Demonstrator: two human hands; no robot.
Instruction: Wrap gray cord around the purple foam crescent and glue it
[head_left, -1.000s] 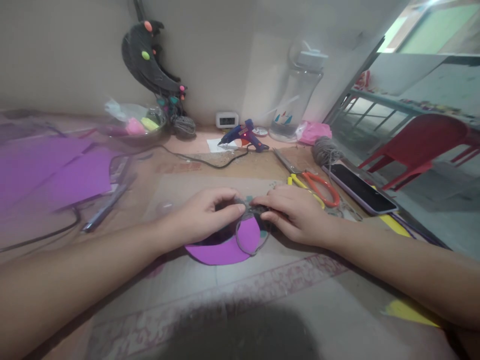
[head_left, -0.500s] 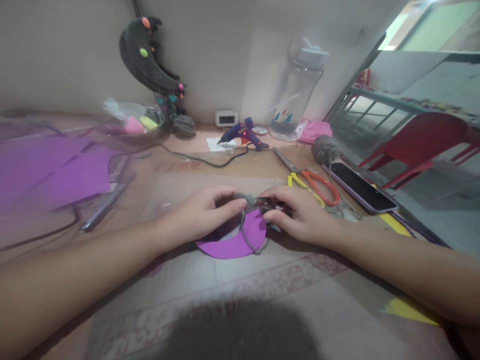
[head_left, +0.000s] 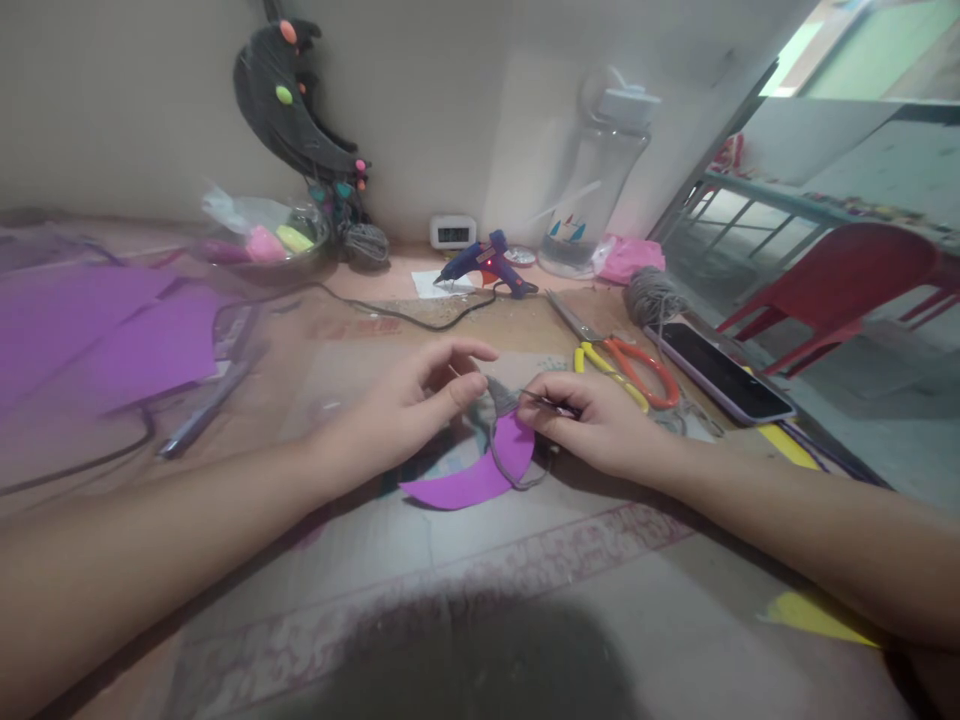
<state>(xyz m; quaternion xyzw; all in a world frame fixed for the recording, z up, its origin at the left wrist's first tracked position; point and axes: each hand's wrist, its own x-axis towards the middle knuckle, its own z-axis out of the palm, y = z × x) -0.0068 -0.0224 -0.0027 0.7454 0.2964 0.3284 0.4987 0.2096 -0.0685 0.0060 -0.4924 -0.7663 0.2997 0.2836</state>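
Observation:
A purple crescent cutout [head_left: 469,482] is held in front of me, its upper tip covered by grey yarn [head_left: 501,396]. A loop of the same yarn hangs across its front. My right hand [head_left: 592,415] pinches the crescent's upper end between thumb and fingers. A thin, dark, pointed tool [head_left: 551,402] also sticks out of that hand; its kind is hard to make out. To the left of the wrapped tip, my left hand [head_left: 424,400] has thumb and index finger apart, with nothing clear between them.
Orange-and-yellow-handled scissors [head_left: 637,370], a phone [head_left: 724,375] and a grey yarn ball [head_left: 654,296] lie at right. Behind stand a blue glue gun [head_left: 487,262], a small clock [head_left: 453,233] and a bottle [head_left: 596,190]. Purple sheets [head_left: 105,335] and a pen [head_left: 202,415] are at left.
My left thumb and fingers have come away from the yarn-covered tip and spread. My right hand has closed nearer the tip, and the crescent has shifted slightly.

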